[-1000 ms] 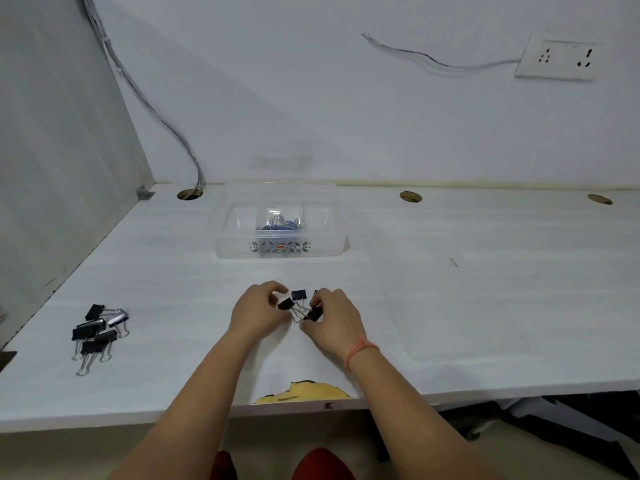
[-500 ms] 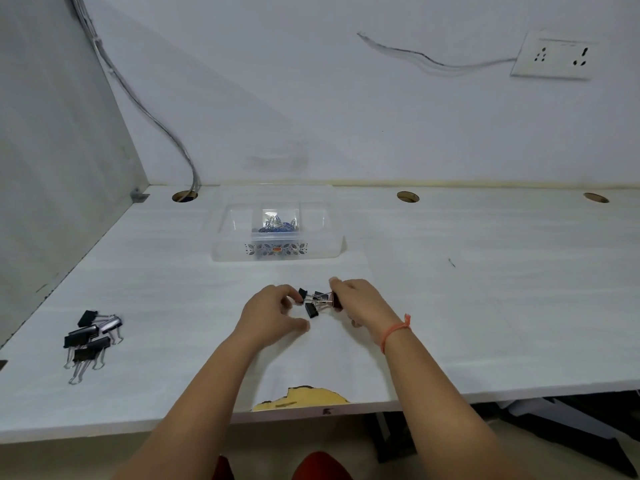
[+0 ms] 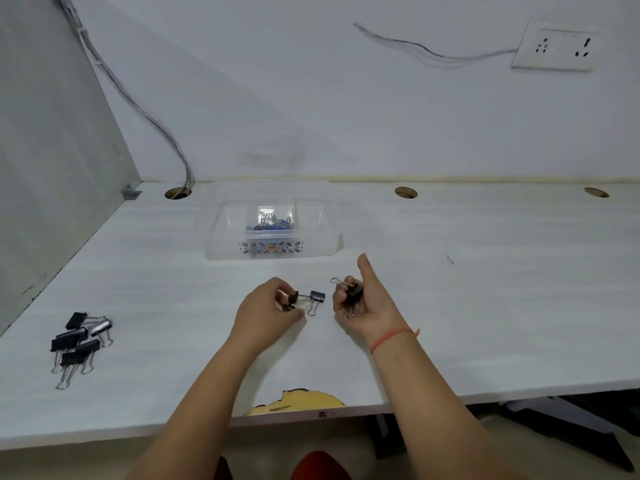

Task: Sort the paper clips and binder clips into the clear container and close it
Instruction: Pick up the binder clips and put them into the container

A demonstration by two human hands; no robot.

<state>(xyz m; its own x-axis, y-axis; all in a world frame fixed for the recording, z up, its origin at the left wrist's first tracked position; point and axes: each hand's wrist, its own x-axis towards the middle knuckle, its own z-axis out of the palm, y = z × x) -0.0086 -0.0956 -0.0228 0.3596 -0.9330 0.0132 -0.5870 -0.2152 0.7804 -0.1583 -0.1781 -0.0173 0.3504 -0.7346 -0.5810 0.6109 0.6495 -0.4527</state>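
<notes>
The clear container (image 3: 221, 249) stands open on the white desk, with blue paper clips (image 3: 272, 224) in its middle compartment. In front of it, my left hand (image 3: 265, 308) pinches small black binder clips (image 3: 317, 296) low over the desk. My right hand (image 3: 360, 301) is raised beside it, fingers closed around a few black binder clips (image 3: 353, 292), thumb pointing up. A pile of larger black binder clips (image 3: 78, 342) lies at the desk's left.
A grey partition (image 3: 52, 168) walls the left side. Cable holes (image 3: 406, 192) line the desk's back edge, and cables (image 3: 138, 102) run down the wall into the left one. The front edge has a chipped yellow patch (image 3: 298, 401).
My right hand has lifted away to the right with binder clips in its grip. My left hand stays low, holding the other small clips.
</notes>
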